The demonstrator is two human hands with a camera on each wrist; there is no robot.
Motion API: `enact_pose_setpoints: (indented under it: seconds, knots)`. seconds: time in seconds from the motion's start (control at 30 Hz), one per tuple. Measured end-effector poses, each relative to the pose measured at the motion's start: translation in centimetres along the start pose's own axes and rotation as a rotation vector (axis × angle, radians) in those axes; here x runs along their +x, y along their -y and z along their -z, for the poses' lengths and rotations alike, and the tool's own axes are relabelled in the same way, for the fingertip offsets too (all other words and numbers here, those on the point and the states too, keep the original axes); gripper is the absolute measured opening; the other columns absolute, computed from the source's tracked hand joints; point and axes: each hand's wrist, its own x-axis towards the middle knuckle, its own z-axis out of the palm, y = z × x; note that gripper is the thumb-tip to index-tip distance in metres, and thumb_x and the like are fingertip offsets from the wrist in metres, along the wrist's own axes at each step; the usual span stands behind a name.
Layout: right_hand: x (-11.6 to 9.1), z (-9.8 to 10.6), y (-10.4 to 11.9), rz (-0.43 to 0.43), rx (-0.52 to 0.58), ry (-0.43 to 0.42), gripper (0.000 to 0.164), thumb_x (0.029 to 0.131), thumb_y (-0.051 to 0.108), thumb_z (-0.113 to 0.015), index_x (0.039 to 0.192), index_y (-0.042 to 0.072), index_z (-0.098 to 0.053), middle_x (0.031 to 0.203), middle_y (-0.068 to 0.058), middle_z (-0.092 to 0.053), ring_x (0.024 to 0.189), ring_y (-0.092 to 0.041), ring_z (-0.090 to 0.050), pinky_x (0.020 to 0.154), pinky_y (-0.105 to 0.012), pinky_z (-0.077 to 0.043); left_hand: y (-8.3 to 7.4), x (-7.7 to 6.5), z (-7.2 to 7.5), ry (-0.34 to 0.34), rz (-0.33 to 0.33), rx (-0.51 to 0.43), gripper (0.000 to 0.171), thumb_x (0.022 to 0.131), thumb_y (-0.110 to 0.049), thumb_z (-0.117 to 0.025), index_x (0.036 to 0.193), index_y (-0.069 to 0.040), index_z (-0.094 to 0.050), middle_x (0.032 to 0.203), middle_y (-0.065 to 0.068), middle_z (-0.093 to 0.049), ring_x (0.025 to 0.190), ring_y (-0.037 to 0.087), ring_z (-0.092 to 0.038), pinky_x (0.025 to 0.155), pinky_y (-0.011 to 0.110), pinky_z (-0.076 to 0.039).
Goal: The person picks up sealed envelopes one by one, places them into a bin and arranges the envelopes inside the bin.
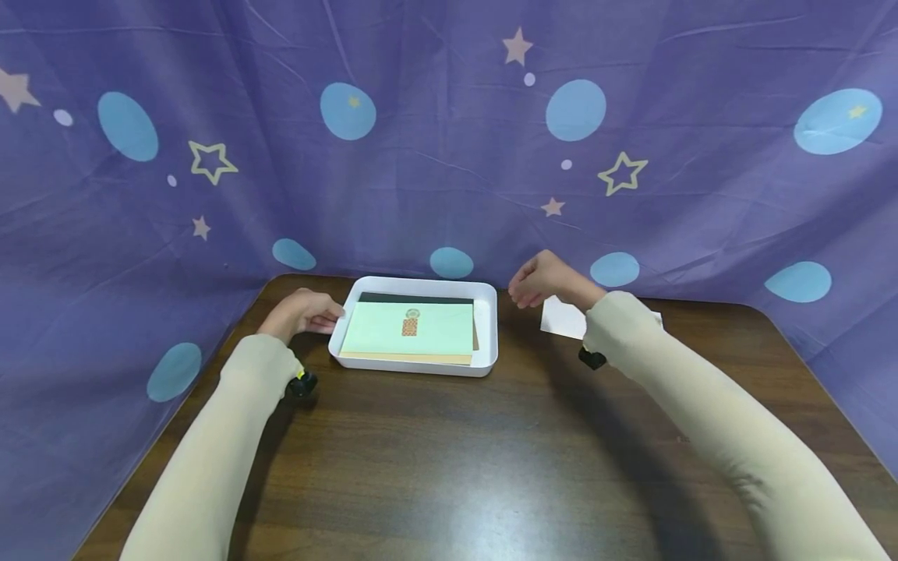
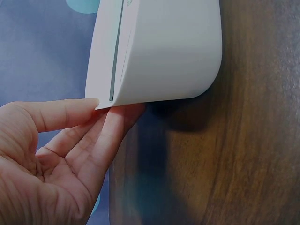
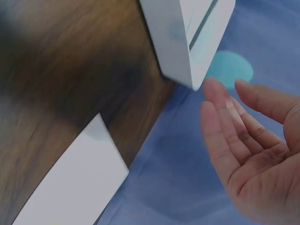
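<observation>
A shallow white tray (image 1: 410, 368) stands near the table's back edge. My left hand (image 1: 302, 312) pinches its left end; in the left wrist view the thumb lies over the rim and the fingers curl underneath. Inside the tray is a pale green envelope (image 1: 375, 331) with a small red-orange print, on top of a dark sheet (image 1: 386, 298) and a yellowish one (image 1: 407, 358). My right hand (image 1: 547, 279) hovers just past the tray's right end, its fingers loosely bent and apart from the thumb, holding nothing. Its fingertips come close to the tray's corner in the right wrist view.
White paper (image 1: 561, 319) lies on the brown wooden table (image 1: 435, 436) right of the tray, partly hidden by my right forearm. A purple curtain (image 1: 449, 187) with stars and blue dots hangs right behind the table's back edge.
</observation>
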Motion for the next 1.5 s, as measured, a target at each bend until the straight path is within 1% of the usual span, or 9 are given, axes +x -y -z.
enact_pose_setpoints:
  seconds: [0.2,0.37,0.53,0.67,0.87,1.13,1.23,1.3,1.5]
  knots:
    - [-0.8,2.3,-1.6,0.031,0.035,-0.047,0.026,0.095,0.005,-0.068,0.114,-0.014,-0.068,0.092,-0.017,-0.077,0.075,-0.021,-0.075,0.064,-0.027,-0.065,-0.1,-0.2,0.0,0.01,-0.005,0.006,0.003,0.095,-0.002,-0.061,0.097,0.001,-0.06,0.072,-0.001,-0.066,0.064,0.008,-0.064,0.064,0.019,-0.062]
    - [-1.6,3.6,-2.6,0.029,0.081,-0.089,0.028,0.096,0.006,-0.069,0.116,-0.013,-0.067,0.088,-0.012,-0.078,0.074,-0.018,-0.075,0.066,-0.027,-0.065,-0.2,-0.2,0.0,0.018,-0.012,-0.007,0.003,0.096,-0.001,-0.06,0.095,0.001,-0.062,0.07,-0.001,-0.067,0.062,0.008,-0.065,0.064,0.019,-0.063]
    - [-2.2,4.7,-3.6,0.022,0.089,-0.118,0.03,0.096,0.007,-0.069,0.118,-0.014,-0.066,0.086,-0.01,-0.078,0.074,-0.017,-0.075,0.069,-0.029,-0.066,-0.2,-0.2,0.1,0.018,-0.01,0.007,0.003,0.096,-0.002,-0.06,0.096,0.001,-0.062,0.069,-0.002,-0.067,0.062,0.007,-0.064,0.063,0.018,-0.062]
    - [-2.5,5.5,-4.4,0.022,0.097,-0.135,0.035,0.096,0.007,-0.069,0.121,-0.016,-0.063,0.085,-0.008,-0.078,0.073,-0.016,-0.075,0.068,-0.028,-0.066,-0.2,-0.2,0.1,0.019,-0.01,0.017,0.009,0.096,-0.001,-0.06,0.103,0.003,-0.063,0.069,-0.003,-0.066,0.061,0.006,-0.064,0.063,0.018,-0.061]
    - [-3.0,6.5,-5.3,0.018,0.101,-0.148,0.035,0.097,0.008,-0.069,0.122,-0.015,-0.063,0.086,-0.005,-0.077,0.075,-0.015,-0.074,0.071,-0.03,-0.067,-0.1,-0.3,0.0,0.02,-0.009,0.009,0.026,0.097,-0.001,-0.059,0.12,0.01,-0.061,0.069,-0.002,-0.066,0.061,0.006,-0.064,0.063,0.018,-0.062]
    - [-4.0,7.7,-6.1,0.014,0.037,-0.213,0.037,0.097,0.011,-0.069,0.122,-0.015,-0.064,0.09,-0.009,-0.078,0.074,-0.012,-0.072,0.072,-0.029,-0.065,0.1,-0.3,0.1,0.022,-0.014,0.006,0.03,0.096,0.0,-0.06,0.124,0.011,-0.06,0.068,-0.003,-0.066,0.06,0.005,-0.064,0.063,0.018,-0.062]
    - [-4.4,8.2,-6.5,-0.002,0.01,-0.239,0.038,0.098,0.015,-0.068,0.123,-0.014,-0.065,0.095,-0.01,-0.078,0.073,-0.012,-0.073,0.077,-0.035,-0.066,0.2,-0.2,0.1,0.022,-0.017,0.009,0.035,0.097,0.0,-0.059,0.129,0.013,-0.057,0.068,-0.003,-0.066,0.061,0.005,-0.064,0.064,0.018,-0.062]
    - [-4.5,8.6,-6.9,-0.022,0.005,-0.261,0.038,0.098,0.015,-0.068,0.122,-0.014,-0.065,0.092,-0.008,-0.078,0.072,-0.011,-0.072,0.081,-0.04,-0.066,0.2,-0.2,0.1,0.024,-0.017,0.015,0.036,0.097,-0.001,-0.059,0.13,0.013,-0.057,0.068,-0.004,-0.066,0.061,0.005,-0.064,0.064,0.018,-0.062]
    - [-4.6,9.5,-8.1,-0.072,0.028,-0.339,0.035,0.094,0.012,-0.072,0.114,-0.017,-0.066,0.067,0.006,-0.073,0.062,-0.007,-0.069,0.066,-0.027,-0.065,0.1,-0.2,-0.1,0.027,-0.014,0.017,0.036,0.097,-0.001,-0.06,0.13,0.013,-0.057,0.069,-0.004,-0.065,0.062,0.005,-0.064,0.064,0.017,-0.062]
